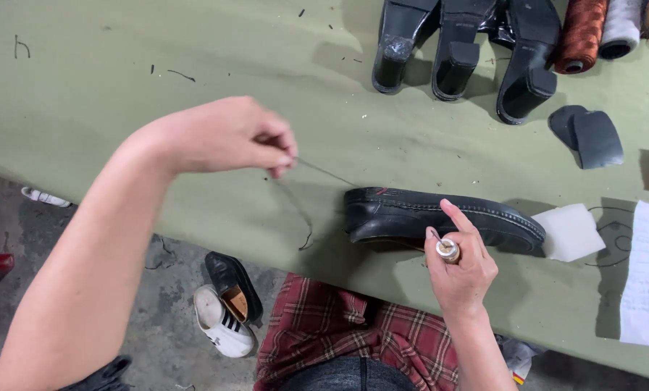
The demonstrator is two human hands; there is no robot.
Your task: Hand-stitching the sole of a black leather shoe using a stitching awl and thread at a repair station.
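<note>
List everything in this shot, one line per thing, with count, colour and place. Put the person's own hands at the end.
black loafer: 1, black, on its side at the table's near edge
thread: 1 strand, dark, stretched from the loafer to the left hand
heeled shoes: 3 or so, black, top centre
thread spools: 3, rust, grey and tan, top right
sole pieces: 2, dark grey, right of centre
foam block: 1, white, at the loafer's toe
paper: 1 sheet, white, right edge
table: 1, green covered
floor shoes: 2, one black, one white, below the table
left hand: pinching the thread
right hand: holding a small awl-like tool against the loafer
</note>
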